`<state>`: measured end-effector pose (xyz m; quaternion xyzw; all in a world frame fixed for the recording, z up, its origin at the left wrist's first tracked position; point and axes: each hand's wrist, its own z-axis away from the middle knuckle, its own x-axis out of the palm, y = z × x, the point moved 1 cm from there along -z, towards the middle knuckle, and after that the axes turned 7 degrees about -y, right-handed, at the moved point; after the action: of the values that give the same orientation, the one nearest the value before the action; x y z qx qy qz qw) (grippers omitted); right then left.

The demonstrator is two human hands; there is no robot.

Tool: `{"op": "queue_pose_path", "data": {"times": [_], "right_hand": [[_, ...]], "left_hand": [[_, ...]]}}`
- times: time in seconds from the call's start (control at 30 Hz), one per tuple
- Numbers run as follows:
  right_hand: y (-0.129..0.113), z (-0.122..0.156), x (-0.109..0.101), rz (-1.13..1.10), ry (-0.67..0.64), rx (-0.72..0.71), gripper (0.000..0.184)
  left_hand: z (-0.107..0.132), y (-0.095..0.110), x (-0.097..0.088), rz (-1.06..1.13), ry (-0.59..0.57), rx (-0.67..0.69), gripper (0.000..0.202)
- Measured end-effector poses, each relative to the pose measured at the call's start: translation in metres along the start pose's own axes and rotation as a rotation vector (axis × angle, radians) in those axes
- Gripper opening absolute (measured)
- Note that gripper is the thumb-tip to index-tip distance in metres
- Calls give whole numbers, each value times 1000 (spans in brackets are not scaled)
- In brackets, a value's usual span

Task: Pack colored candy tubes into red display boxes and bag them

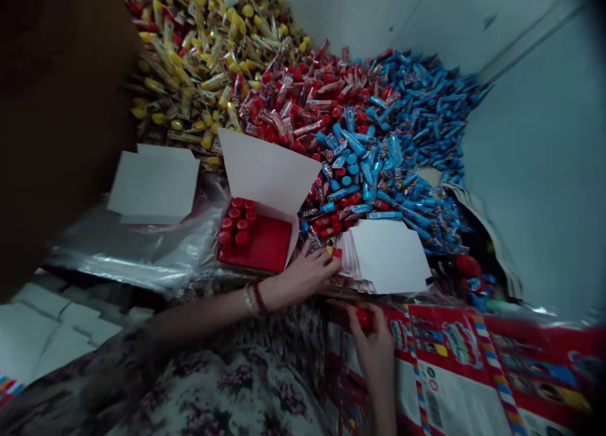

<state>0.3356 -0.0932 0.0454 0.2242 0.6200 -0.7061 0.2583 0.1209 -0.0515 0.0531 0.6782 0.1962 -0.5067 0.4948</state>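
Note:
My left hand (310, 273) reaches forward beside an open red box (265, 243), its fingers curled around something small and red at the edge of the candy pile. The box has a white raised lid and several red-capped tubes (237, 221) standing in its left end. Nearer to me, my right hand (372, 335) is closed on a red tube (363, 317). A heap of red tubes (303, 111) lies just behind the box, with blue tubes (392, 146) to the right and yellow ones (203, 51) at the back left.
A stack of flat white cards (391, 256) lies right of the box, another white stack (154, 183) on clear plastic sheeting (127, 247) to the left. Printed red cartons (473, 366) lie at the lower right. A brown cardboard wall (61, 108) stands at left.

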Motion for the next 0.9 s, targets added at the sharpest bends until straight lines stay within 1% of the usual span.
{"op": "queue_pose_path", "data": {"times": [0.07, 0.1, 0.13, 0.17, 0.23, 0.3, 0.33, 0.4, 0.47, 0.53, 0.6, 0.67, 0.73, 0.8, 0.9], "right_hand": [[-4, -2, -3, -142, -73, 44, 34], [-8, -4, 0, -224, -111, 67, 35], [-13, -7, 5, -305, -152, 91, 35], [-19, -10, 14, -380, -189, 114, 36], [-34, -17, 41, -505, -276, 138, 37], [-51, -26, 75, -589, -387, 110, 36], [-59, -29, 92, -621, -454, 92, 35], [-72, -35, 122, -683, -573, 79, 34], [-79, -39, 144, -732, -658, 101, 36], [-81, -41, 158, -754, -703, 128, 41], [-80, -43, 167, -729, -687, 123, 43], [-77, -42, 172, -657, -618, 85, 41], [-79, -39, 175, -519, -533, -21, 35], [-84, -34, 176, -334, -456, -208, 28], [-99, -24, 174, -66, -386, -512, 22]], "left_hand": [[39, -1, -27, 216, 4, -54, 33], [61, -6, -37, 323, 16, -143, 33], [84, -13, -44, 395, 36, -201, 33], [107, -22, -48, 434, 81, -271, 34], [150, -44, -49, 493, 160, -476, 41], [185, -65, -44, 525, 142, -683, 48], [199, -74, -42, 529, 127, -764, 49], [218, -86, -38, 525, 112, -857, 50], [226, -95, -35, 524, 145, -892, 51], [226, -103, -31, 511, 183, -882, 50], [222, -111, -28, 420, 237, -841, 46], [216, -117, -25, 247, 289, -784, 40], [212, -119, -24, 90, 278, -734, 32], [207, -116, -26, -2, 187, -677, 28], [203, -107, -35, -81, 40, -572, 41]]}}
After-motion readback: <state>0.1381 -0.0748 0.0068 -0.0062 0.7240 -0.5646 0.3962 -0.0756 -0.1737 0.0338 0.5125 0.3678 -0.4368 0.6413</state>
